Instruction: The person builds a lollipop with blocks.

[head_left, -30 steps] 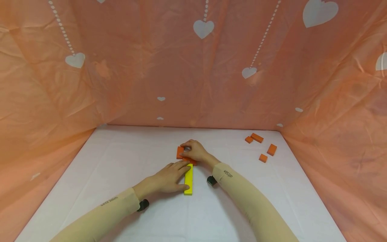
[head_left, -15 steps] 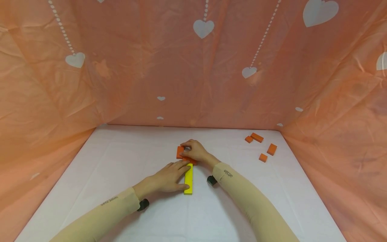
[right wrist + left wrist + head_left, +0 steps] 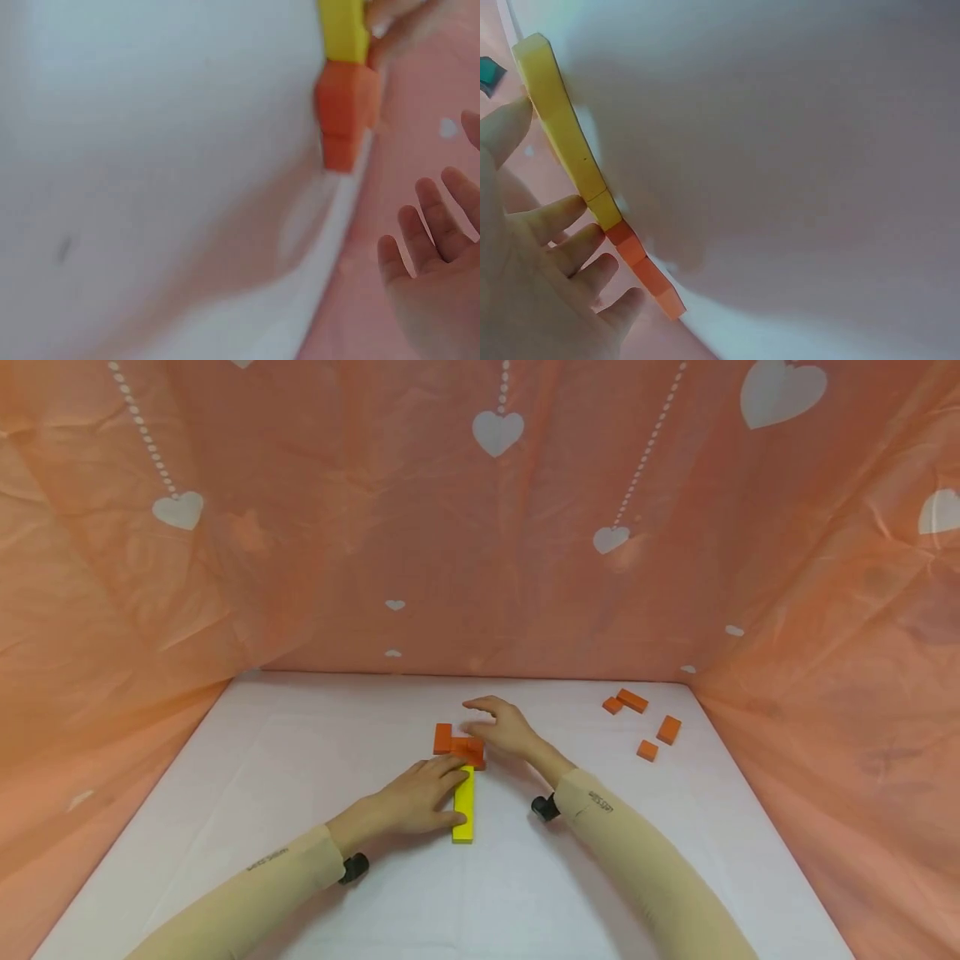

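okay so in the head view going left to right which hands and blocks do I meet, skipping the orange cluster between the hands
Left hand, long yellow block, right hand, small back orange block, long orange block, small front orange block, rightmost orange block.

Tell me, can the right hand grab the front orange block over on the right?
Probably yes: the right hand looks empty, and only bare white table shows between it and the front orange block.

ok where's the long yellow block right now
In the head view, the long yellow block lies at lower centre on the white table, with the left hand touching it from the left and orange blocks at its far end.
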The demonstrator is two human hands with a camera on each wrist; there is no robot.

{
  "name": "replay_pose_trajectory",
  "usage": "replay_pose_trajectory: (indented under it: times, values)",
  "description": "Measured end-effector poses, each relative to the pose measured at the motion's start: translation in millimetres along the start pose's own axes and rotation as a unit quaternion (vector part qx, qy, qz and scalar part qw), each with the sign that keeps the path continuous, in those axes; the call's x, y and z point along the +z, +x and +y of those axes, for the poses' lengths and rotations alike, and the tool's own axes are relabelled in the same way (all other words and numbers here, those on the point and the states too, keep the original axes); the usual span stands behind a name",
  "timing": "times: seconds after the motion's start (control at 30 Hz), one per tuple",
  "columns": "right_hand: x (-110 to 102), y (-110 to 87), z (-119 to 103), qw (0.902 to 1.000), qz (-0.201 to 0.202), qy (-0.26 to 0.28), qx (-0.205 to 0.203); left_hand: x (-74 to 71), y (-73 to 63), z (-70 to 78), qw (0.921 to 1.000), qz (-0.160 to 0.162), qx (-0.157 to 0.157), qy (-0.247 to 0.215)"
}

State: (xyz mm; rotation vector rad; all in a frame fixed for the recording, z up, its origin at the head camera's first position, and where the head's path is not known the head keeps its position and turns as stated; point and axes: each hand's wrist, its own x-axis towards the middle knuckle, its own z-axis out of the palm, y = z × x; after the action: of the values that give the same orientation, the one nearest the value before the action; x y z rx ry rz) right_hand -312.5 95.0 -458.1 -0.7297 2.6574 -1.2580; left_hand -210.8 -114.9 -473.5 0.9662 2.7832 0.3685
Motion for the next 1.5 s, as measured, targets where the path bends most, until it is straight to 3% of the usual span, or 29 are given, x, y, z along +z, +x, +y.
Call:
replay_pose_trajectory:
  times: [0.2,0.4,0.67,0.83,0.93,1.07,1.23,1.5]
  values:
    - [-39,-25.8,14,0.9982,0.058,-0.009,-0.012,-1.0,5.7,0.4,0.9996,0.029,0.002,0.004]
    - [-83,-67.1,42,0.9931,0.114,-0.015,0.024,-4.1,10.9,0.3,0.999,0.042,-0.007,-0.008]
    - [-142,-126.5,97,0.9805,0.154,-0.072,0.098,-5.2,11.9,-4.7,0.9991,0.021,-0.036,0.002]
    - [-177,-149.3,124,0.9713,0.161,-0.117,0.129,-4.8,11.6,-8.4,0.9993,-0.001,-0.036,0.001]
    - [-192,-157.1,140,0.9718,0.143,-0.119,0.145,-4.4,10.9,-8.6,0.9992,-0.013,-0.039,0.003]
    - [-203,-160.7,159,0.9754,0.106,-0.115,0.155,-3.9,11.2,-8.9,0.9989,-0.02,-0.041,0.007]
    - [-206,-159.9,170,0.972,0.074,-0.153,0.162,-1.9,12.5,-10.5,0.9988,-0.026,-0.04,0.009]
    - [-202,-160.9,181,0.9636,0.078,-0.147,0.209,-1.5,14.2,-10.0,0.9984,-0.031,-0.047,0.002]
